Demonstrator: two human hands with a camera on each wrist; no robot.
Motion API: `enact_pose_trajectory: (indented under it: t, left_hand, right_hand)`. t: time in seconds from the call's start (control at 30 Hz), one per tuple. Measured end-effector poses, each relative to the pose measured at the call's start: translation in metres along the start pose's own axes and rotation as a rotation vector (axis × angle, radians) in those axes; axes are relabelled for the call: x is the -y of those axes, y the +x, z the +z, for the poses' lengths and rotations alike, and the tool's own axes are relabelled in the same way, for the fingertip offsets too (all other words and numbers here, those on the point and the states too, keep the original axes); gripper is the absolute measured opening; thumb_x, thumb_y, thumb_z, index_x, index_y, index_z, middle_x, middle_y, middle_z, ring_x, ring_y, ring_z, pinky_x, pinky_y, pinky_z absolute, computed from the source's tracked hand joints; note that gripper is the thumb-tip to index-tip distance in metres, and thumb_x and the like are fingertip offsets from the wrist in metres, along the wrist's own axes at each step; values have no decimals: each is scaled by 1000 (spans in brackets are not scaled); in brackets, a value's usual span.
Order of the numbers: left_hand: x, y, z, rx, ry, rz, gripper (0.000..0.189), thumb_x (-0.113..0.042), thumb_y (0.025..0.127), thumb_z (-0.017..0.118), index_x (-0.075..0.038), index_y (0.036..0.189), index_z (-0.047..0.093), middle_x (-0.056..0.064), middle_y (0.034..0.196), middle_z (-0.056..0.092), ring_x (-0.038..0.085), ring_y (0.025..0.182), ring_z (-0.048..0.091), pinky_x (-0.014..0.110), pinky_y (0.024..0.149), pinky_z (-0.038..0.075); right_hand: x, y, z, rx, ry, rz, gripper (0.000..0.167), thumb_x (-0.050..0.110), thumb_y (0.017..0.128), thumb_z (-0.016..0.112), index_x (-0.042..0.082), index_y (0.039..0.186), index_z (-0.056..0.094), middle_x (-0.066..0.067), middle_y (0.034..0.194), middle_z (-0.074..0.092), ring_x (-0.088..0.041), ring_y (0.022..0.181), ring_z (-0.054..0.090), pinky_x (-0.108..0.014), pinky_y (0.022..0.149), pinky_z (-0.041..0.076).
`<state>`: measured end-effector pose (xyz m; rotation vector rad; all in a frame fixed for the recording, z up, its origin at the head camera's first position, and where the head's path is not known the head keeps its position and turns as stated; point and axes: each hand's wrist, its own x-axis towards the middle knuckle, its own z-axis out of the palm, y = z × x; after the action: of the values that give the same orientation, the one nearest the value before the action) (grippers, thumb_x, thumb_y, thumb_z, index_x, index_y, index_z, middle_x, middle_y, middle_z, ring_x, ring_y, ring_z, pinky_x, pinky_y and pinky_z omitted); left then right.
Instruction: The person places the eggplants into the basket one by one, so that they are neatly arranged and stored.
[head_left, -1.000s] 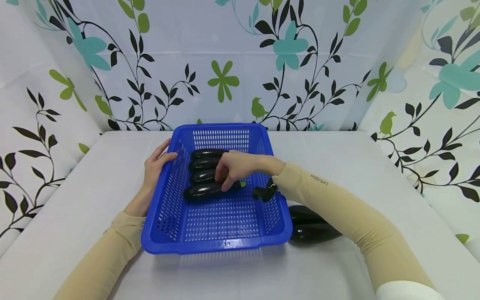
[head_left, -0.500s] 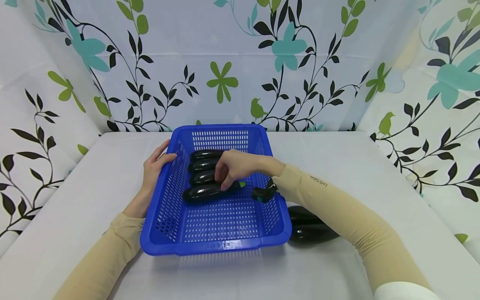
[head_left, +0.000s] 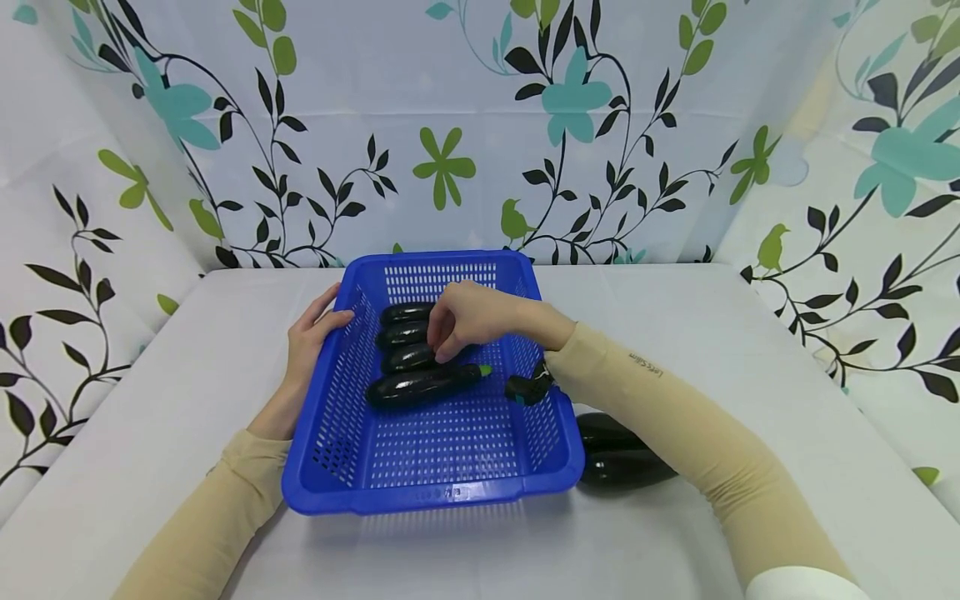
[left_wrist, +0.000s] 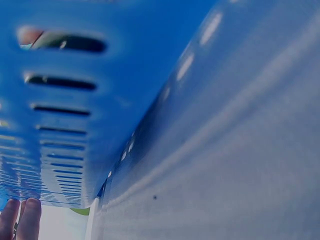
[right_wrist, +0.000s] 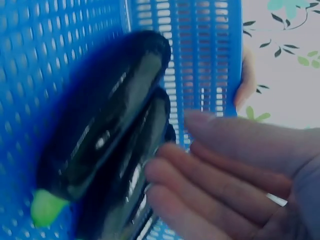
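Observation:
A blue perforated plastic basket (head_left: 442, 450) sits on the table with several dark, glossy eggplants lying side by side in it. The front eggplant (head_left: 420, 387), green at its stem end, lies lowest in the row. My left hand (head_left: 306, 354) holds the basket's left rim, thumb over the edge and fingers outside; fingertips (left_wrist: 31, 210) show against the outer wall in the left wrist view. Over the row is my right hand (head_left: 476, 315), thumb and fingers apart and loosely bent, with nothing between them. It hides the right ends of the rear eggplants.
More eggplants (head_left: 622, 454) lie on the white table (head_left: 675, 333) right of the basket, partly under the right forearm. A black wrist camera (head_left: 529, 385) hangs below the right wrist. Patterned curtains (head_left: 480, 125) stand behind and at both sides.
My right hand has let go of the front eggplant and risen slightly away from it. That eggplant stays in its place. The left hand keeps its hold on the rim.

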<state>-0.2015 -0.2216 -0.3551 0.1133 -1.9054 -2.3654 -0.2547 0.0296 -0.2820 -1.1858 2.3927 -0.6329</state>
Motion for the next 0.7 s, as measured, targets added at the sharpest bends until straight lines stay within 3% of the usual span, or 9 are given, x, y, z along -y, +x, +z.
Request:
enact_pose_trajectory:
  t: [0.4,0.7]
  left_hand:
    - [0,0,0,7,-1,-1,56,-19,101,58,-20,154,41,-8,119,67,9,100,68,20,83,57]
    - [-1,-1,-1,12,9,-5,57,-19,101,58,-20,154,40,-9,117,67,8,99,69,20,82,57]
  right_hand:
    - [8,-20,-15,40,48,-13,26,10,84,80,1,108,74,-6,100,75,-12,91,70,-25,83,57]
    - [6,-40,-29,4,68,-8,24,11,86,79,4,108,74,-8,102,75,-12,91,71,-27,84,58]
